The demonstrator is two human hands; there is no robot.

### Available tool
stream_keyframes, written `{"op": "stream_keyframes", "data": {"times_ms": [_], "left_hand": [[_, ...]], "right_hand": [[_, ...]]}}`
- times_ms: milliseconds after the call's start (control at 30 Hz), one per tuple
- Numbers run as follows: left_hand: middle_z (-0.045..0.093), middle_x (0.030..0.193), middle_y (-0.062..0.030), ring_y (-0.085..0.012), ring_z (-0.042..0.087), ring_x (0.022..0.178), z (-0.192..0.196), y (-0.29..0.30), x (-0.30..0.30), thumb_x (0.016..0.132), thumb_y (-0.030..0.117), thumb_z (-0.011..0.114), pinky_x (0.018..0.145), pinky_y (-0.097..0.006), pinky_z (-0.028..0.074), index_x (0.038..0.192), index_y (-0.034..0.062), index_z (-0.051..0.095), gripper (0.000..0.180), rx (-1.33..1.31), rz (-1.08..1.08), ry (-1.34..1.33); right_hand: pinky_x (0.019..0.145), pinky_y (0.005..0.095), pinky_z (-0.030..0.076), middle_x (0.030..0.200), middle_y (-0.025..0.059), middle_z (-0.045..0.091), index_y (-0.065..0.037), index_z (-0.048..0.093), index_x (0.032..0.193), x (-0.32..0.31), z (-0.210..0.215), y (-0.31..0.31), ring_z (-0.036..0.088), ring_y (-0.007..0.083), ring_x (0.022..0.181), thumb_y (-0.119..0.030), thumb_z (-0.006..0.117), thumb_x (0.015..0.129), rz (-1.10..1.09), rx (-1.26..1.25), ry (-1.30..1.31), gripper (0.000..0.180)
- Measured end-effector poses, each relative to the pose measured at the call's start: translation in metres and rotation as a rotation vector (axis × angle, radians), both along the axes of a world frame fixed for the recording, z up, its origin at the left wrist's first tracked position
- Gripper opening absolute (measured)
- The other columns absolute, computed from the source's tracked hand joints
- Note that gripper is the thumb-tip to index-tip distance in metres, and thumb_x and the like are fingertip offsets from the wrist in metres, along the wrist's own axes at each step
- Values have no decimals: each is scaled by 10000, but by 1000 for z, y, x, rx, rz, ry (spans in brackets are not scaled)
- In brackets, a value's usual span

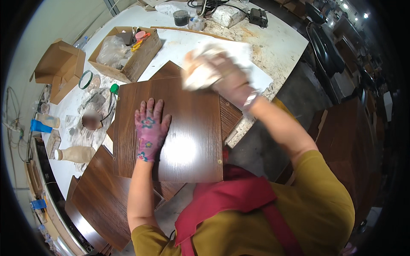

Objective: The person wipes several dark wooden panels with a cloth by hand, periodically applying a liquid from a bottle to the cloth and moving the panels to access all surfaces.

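Observation:
A dark brown wood-grain panel (192,115) lies across the front of the work table, its glossy top catching a bright reflection. My left hand (152,123), in a pink flowered glove, rests flat on the panel's left half with its fingers stretched out. My right hand (232,79), gloved and smeared by motion, grips a crumpled whitish cloth (200,68) at the panel's far right corner. Whether the cloth touches the panel cannot be made out. Another brown panel (230,117) sits underneath, turned at an angle.
More brown panels (100,192) lean at the lower left. A cardboard box (141,64) with a plastic bag and tools stands at the back left, beside an open carton (64,68). A pale bottle (74,154) lies near the table's left edge. Cables and a black adapter (258,18) are at the back.

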State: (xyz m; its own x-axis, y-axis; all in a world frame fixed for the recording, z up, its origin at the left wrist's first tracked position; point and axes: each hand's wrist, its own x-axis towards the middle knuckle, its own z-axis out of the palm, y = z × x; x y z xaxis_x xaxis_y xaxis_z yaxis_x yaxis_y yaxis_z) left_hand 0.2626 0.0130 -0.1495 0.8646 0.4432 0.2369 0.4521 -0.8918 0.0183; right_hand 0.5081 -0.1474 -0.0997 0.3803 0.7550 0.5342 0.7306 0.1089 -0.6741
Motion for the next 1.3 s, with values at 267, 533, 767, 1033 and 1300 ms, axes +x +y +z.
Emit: {"op": "stream_keyframes", "data": {"times_ms": [267, 533, 767, 1033, 1300], "left_hand": [[430, 1475, -139, -361, 346, 1386, 5, 1, 2, 934, 348, 551, 1151, -508, 215, 1430, 162, 461, 538, -63, -41, -58], [431, 1478, -141, -360, 354, 1384, 7, -2, 2, 929, 370, 551, 1151, -505, 221, 1429, 154, 466, 551, -63, 7, -49], [431, 1472, -149, -373, 355, 1377, 7, -2, 1, 943, 369, 533, 1149, -514, 218, 1427, 148, 460, 536, -48, -10, -78], [450, 1438, -172, -379, 393, 1343, 2, 35, -70, 927, 372, 589, 1130, -487, 264, 1397, 84, 486, 561, -55, 146, -336], [494, 1374, -265, -414, 477, 1272, 0, 10, -166, 983, 310, 543, 1067, -434, 387, 1403, -38, 417, 560, -381, 491, -255]], "right_hand": [[680, 389, 538, 1037, 95, 643, -188, 681, 1103, 15, -40, 38, 619, 258, 851, -208, 670, 780, -278, -499, -641, 324], [669, 422, 521, 894, 118, 657, -137, 683, 1024, -6, -56, 39, 635, 288, 811, -132, 571, 854, -219, -211, -720, 204], [581, 415, 513, 852, 101, 634, -129, 663, 960, -40, -45, 40, 617, 271, 723, -212, 526, 939, -103, -304, -743, 161], [913, 394, 487, 1117, 125, 576, -186, 641, 1231, 63, 4, -63, 593, 311, 1046, -265, 652, 825, -428, -746, -192, 414], [845, 377, 510, 1061, 106, 554, -197, 595, 1276, -5, -28, -62, 604, 308, 986, -211, 700, 793, -234, -645, -253, 494]]}}
